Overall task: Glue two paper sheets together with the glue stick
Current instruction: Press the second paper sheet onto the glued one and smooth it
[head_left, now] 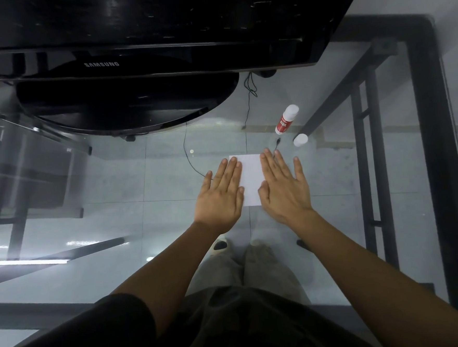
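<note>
Because the thin white paper sheets [250,180] are light, limp and apt to slide on the clear glass desk [141,179], both the left hand [220,198] and right hand [284,189] press flat, fingers [229,170] extended, gripping nothing; best held by the edges.

The one clear word is "SAMSUNG", in pale capital letters on the glossy black neck of the monitor [142,30], just above its rounded stand base [125,104]. To the right of that base, the glue stick [286,120] carries a red label with white lettering, possibly a brand name, too small and blurred to read.
</note>
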